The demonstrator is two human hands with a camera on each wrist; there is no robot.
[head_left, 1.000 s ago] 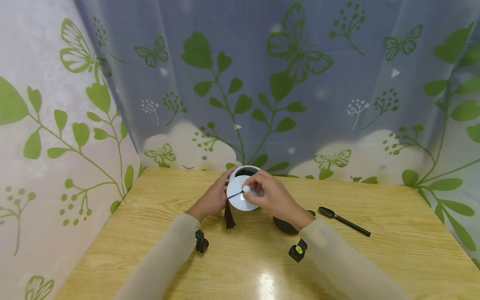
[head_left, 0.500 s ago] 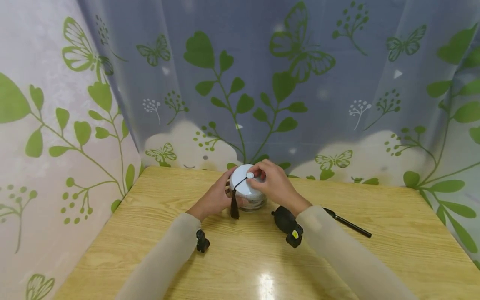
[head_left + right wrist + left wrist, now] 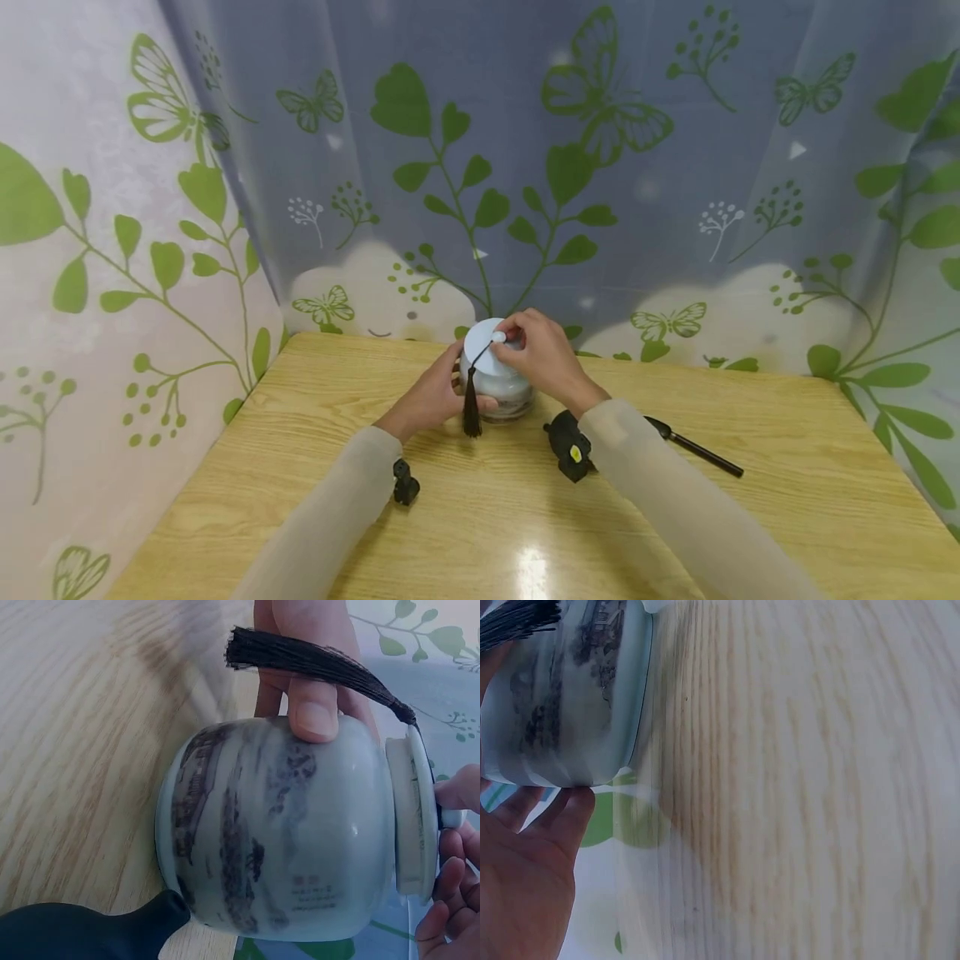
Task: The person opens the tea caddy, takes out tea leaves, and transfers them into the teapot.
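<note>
A white porcelain jar (image 3: 510,392) with a painted grey landscape stands upright on the wooden table. My left hand (image 3: 431,397) grips its left side, thumb on the near face and fingers round behind. With thumb and fingertips, my right hand (image 3: 543,354) pinches the knob of the jar's round white lid (image 3: 483,354). In the right wrist view the lid (image 3: 425,817) is over the mouth with its inner rim still showing, so it is not fully down. A dark tassel (image 3: 471,408) hangs from the knob. The jar's inside is hidden.
Beneath my right wrist sits a black rounded pot (image 3: 558,427), partly hidden, whose short spout (image 3: 169,911) points toward the jar. To its right lies a black long-handled spoon (image 3: 705,454). A patterned curtain (image 3: 465,167) rises behind the table's back edge.
The lid has gone from tilted in front of the open mouth to over the mouth, carried back by my right hand. My left hand stays on the jar.
</note>
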